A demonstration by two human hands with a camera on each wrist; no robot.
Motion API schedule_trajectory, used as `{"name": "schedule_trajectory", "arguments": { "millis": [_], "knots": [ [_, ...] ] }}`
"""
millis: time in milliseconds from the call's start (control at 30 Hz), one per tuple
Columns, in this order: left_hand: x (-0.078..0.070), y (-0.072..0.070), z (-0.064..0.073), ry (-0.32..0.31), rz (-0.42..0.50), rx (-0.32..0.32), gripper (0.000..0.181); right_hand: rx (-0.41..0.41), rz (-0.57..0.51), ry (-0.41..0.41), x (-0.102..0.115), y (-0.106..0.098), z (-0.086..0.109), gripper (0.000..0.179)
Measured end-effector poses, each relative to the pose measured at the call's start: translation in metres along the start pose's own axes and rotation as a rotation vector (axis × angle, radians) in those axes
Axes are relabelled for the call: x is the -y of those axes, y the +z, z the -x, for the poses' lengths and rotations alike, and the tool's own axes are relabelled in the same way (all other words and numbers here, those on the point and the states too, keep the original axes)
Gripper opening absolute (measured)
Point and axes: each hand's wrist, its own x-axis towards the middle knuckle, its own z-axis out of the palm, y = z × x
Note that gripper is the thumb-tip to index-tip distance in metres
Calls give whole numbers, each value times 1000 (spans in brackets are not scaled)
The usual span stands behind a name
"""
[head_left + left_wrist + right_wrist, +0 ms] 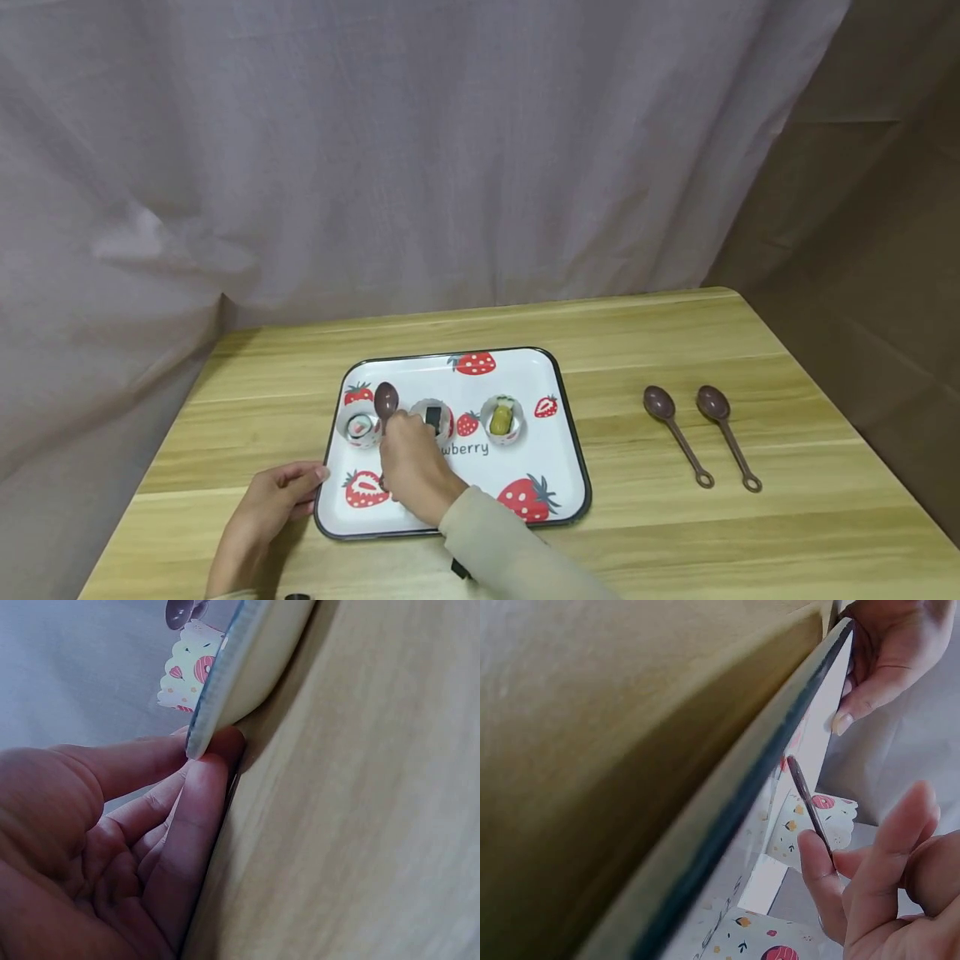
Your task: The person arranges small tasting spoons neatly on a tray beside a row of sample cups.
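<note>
A white strawberry-print tray (525,375) with a dark rim lies on the table, bearing three paper cups. My left hand (266,504) pinches its left edge, thumb above and fingertips under the rim in the left wrist view. With my right hand (416,471) I pinch a brown spoon (386,400) by its handle (808,796). Its bowl points away from me, between the left cup (347,427) and the middle cup (447,421). The left cup holds a sushi roll (360,427), the middle one a piece with a dark wrap (432,417), partly behind my right hand.
A yellow-green piece (501,421) sits in the right cup (517,429). Two more brown spoons, a nearer-in one (660,404) and an outer one (713,403), lie side by side on the wooden table (615,550) at right. A grey curtain (450,167) hangs behind.
</note>
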Motion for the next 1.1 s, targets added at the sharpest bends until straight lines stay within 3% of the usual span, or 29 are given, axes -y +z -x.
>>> {"name": "schedule_trajectory", "arguments": {
  "millis": [233,733,933,1100],
  "knots": [
    [-1,0,-2,1,6,3,39,-45,141,-48,-2,1,-3,16],
    [-3,0,-2,-6,-7,3,39,-24,199,-45,0,4,-4,15],
    [-2,0,-1,-12,-8,3,39,-5,317,-115,1,5,0,12],
    [0,0,-2,-8,4,5,38,68,512,-227,4,6,9,7]
  ]
}}
